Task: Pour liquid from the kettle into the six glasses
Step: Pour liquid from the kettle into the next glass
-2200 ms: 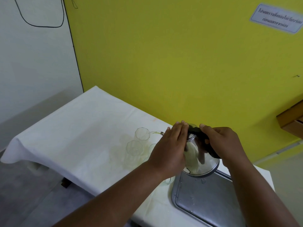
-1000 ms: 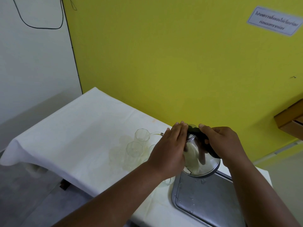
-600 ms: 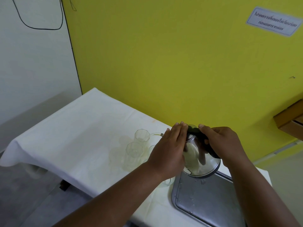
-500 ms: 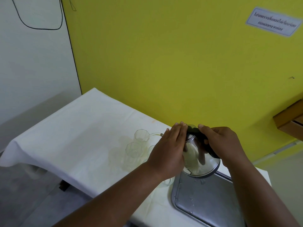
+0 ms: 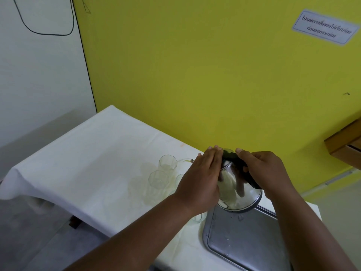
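Head view: shiny steel kettle (image 5: 237,189) tilted left above clear faceted glasses (image 5: 158,179) on a white-clothed table (image 5: 88,163), right hand (image 5: 262,173) gripping its black handle (image 5: 241,169), left hand (image 5: 199,180) flat, fingers extended against its side, metal tray (image 5: 244,243) below.

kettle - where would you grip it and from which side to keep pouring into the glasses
Grip the kettle by its black handle, coming from the right. The body is tipped left, spout toward the glasses, so the handle faces up and right. The right hand is wrapped there; the left hand steadies the steel side.
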The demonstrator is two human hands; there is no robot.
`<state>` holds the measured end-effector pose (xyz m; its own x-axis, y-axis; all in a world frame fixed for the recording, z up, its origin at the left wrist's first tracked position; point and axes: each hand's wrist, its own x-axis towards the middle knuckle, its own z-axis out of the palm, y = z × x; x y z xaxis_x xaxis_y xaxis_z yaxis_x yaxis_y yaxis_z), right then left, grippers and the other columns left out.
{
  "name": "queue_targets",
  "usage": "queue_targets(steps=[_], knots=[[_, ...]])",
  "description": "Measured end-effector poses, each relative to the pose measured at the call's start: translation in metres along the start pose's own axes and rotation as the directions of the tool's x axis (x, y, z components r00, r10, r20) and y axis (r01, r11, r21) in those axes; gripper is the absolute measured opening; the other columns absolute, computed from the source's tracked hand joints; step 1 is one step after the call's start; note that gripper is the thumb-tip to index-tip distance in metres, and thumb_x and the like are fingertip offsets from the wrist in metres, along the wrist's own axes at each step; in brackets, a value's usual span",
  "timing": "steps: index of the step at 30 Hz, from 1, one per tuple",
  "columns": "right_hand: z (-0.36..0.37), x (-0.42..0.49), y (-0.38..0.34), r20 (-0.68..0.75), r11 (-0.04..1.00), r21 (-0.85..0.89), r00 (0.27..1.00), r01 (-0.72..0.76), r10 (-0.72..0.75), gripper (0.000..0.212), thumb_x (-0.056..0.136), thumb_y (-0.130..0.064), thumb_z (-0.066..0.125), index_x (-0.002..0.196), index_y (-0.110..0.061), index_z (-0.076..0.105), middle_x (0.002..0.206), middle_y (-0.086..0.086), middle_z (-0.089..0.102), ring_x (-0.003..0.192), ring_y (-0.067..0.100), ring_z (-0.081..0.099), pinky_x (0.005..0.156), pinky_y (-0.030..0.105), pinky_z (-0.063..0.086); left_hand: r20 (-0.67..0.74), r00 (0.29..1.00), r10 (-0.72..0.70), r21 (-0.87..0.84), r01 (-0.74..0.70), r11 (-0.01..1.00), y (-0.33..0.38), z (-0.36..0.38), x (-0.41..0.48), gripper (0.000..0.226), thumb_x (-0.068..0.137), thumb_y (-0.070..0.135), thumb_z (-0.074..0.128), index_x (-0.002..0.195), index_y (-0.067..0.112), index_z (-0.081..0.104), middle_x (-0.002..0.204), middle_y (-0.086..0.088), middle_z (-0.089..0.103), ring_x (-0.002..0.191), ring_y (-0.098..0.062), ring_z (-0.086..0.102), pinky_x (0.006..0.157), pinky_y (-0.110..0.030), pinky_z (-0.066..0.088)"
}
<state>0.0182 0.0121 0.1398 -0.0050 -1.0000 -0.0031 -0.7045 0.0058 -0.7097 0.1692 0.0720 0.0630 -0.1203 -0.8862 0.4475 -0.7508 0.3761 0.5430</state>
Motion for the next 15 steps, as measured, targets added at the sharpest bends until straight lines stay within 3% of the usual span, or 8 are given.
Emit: queue_targets(steps=[15], knots=[[-0.0002, 0.0021, -0.0005, 0.013, 1.000, 0.006, 1.000, 0.018, -0.018, 0.057, 0.092, -0.045, 0.064, 0.046, -0.011, 0.056, 0.031, -0.005, 0.053, 0.047, 0.024, 0.048, 0.062, 0.035, 0.039, -0.009, 1.000, -0.003, 0.001, 0.003, 1.000, 0.0017, 0.0003, 0.0009, 0.080, 0.074, -0.002, 0.051, 0.148, 0.000, 0.022, 0.154, -0.017, 0.026, 0.145, -0.031, 0.018, 0.118, -0.042, 0.020]])
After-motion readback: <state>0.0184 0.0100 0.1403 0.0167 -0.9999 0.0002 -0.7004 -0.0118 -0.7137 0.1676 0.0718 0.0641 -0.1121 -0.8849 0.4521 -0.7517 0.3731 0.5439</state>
